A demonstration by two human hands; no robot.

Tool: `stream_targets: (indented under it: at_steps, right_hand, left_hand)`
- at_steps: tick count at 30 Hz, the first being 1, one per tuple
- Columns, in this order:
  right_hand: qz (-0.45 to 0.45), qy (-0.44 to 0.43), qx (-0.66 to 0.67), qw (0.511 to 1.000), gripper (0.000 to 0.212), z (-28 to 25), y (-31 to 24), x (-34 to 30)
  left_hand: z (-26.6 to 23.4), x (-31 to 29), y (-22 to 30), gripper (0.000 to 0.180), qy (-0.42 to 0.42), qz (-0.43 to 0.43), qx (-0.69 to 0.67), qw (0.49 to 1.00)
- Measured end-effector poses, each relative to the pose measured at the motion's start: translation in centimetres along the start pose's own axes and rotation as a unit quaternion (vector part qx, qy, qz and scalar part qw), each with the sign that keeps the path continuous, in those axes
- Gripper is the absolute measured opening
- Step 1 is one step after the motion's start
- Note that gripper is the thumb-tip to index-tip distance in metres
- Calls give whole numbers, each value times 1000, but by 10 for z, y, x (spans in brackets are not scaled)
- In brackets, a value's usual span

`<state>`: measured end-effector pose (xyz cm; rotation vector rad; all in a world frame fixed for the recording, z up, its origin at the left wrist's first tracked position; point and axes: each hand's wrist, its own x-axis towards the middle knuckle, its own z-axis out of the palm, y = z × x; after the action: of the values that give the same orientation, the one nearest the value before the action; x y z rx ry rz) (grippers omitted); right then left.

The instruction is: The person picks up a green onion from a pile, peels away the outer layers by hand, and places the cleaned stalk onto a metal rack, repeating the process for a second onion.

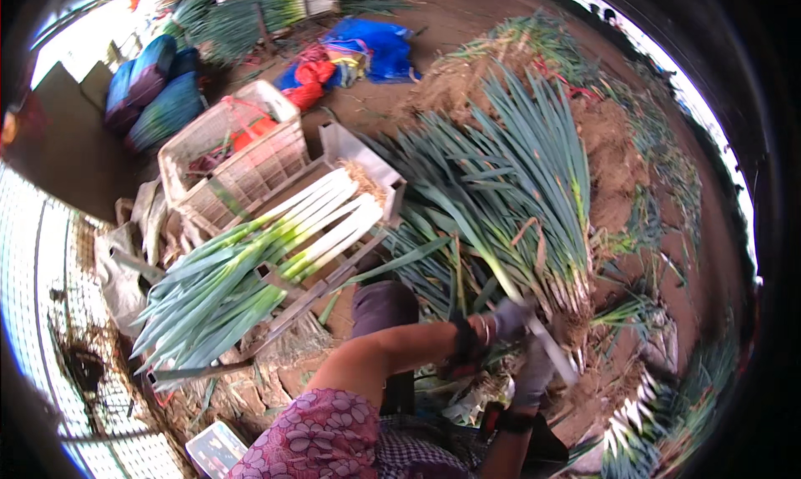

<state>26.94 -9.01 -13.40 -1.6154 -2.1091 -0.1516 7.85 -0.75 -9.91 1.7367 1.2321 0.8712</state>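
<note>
One long green onion (498, 270) slants across in front of me, its white root end pointing down to the right. My gloved left hand (511, 319) is closed around its stalk. Lower down, my gloved right hand (534, 375) is closed against the white part; its fingers are blurred. Just beyond my hands lies a big heap of untrimmed green onions (534, 170) with soil on their roots. To the left, a metal rack (367, 163) holds a row of cleaned green onions (275, 245), white ends toward the far right and leaves toward the near left.
Behind the rack stands a pale plastic crate (242, 166) with red material inside. Blue and red bags (367, 49) lie farther back, near wrapped bundles (154, 95). More green onions (630, 425) lie at lower right, and loose soil and leaf scraps edge the heap.
</note>
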Motion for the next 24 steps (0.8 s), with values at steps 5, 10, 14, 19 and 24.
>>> stream_targets:
  at_steps: [5, 10, 14, 19, 24]
  right_hand:
    - [232, 69, 504, 829, 33, -139, -67, 65]
    - [84, 65, 436, 894, 46, -248, -30, 63]
    - [55, 105, 531, 839, 50, -270, -20, 81]
    - [61, 189, 616, 763, 54, -310, 1, 74]
    - [145, 84, 555, 815, 47, -212, -54, 124]
  left_hand:
    - [-80, -55, 73, 69, 141, 116, 142, 973]
    - [-45, -5, 59, 49, 37, 332, 63, 941]
    - [-46, -3, 105, 31, 98, 383, 26, 918]
    - [-212, -61, 193, 8, 293, 452, 305, 786]
    - [-387, -204, 187, 25, 288, 118, 774, 551]
